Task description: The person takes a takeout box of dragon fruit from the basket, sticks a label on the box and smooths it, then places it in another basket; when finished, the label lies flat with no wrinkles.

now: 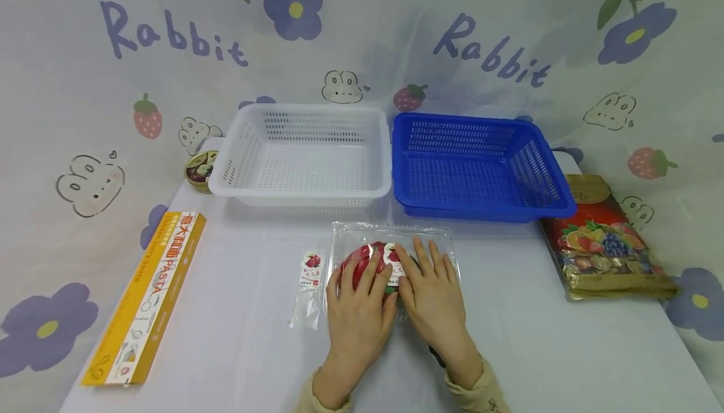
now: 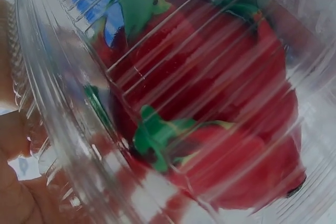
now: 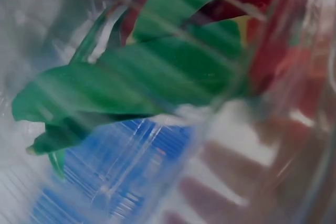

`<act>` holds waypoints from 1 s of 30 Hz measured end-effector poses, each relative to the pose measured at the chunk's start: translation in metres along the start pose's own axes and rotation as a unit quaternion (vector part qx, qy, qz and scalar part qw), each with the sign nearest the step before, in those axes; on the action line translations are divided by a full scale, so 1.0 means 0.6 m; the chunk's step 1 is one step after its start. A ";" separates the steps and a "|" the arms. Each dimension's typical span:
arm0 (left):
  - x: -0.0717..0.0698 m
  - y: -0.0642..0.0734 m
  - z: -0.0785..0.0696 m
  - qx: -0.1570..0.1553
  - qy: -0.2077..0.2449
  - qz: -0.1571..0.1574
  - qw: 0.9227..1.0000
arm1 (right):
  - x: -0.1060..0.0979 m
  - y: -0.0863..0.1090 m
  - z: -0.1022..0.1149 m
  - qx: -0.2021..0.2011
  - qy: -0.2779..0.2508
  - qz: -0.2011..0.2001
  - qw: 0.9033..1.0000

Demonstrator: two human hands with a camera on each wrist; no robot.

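A clear plastic clamshell box (image 1: pixel 353 232) lies in front of the two baskets, with a red dragon fruit (image 2: pixel 210 87) with green scales inside it. On its lid is a white sticker (image 1: pixel 391 254) printed with a red fruit, partly covered by fingers. My left hand (image 1: pixel 357 315) rests on the left of the lid with fingers extended. On the right, my right hand (image 1: pixel 437 300) lies on the lid, its index finger touching the sticker. Both wrist views look through the plastic at the fruit. Left of the box lies a strip with a similar label (image 1: pixel 310 269).
A white basket (image 1: pixel 300 193) and a blue basket (image 1: pixel 481 210) stand side by side behind the box. To the left lie a yellow pasta box (image 1: pixel 144 297) and a small round tub (image 1: pixel 199 171). A red and gold fruit-printed bag (image 1: pixel 605 243) lies at right.
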State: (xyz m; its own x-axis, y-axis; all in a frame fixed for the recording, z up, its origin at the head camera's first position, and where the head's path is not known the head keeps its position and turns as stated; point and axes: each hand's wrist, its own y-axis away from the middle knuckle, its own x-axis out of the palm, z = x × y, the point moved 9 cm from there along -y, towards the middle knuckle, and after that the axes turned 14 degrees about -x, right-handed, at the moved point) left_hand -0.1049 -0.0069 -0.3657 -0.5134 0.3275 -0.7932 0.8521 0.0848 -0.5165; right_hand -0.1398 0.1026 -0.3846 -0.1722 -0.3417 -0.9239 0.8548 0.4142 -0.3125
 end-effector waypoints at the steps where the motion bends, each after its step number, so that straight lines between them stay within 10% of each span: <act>1: 0.000 0.000 0.000 0.000 0.003 0.000 1.000 | 0.000 0.001 -0.001 0.002 0.000 -0.002 1.000; 12: 0.005 0.000 0.009 -0.008 0.013 0.012 1.000 | 0.002 0.008 -0.014 0.044 0.007 0.024 0.999; 30: 0.018 -0.008 0.066 -0.127 0.062 0.107 0.984 | 0.003 0.040 -0.060 0.108 -0.081 0.006 0.991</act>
State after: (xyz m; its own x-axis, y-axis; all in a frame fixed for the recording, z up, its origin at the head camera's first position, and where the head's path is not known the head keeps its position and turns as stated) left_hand -0.1183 -0.0411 -0.3847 -0.3169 0.4740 -0.8216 0.9453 0.2289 -0.2326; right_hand -0.1373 0.1420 -0.4019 -0.0965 -0.4761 -0.8741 0.9439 0.2348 -0.2321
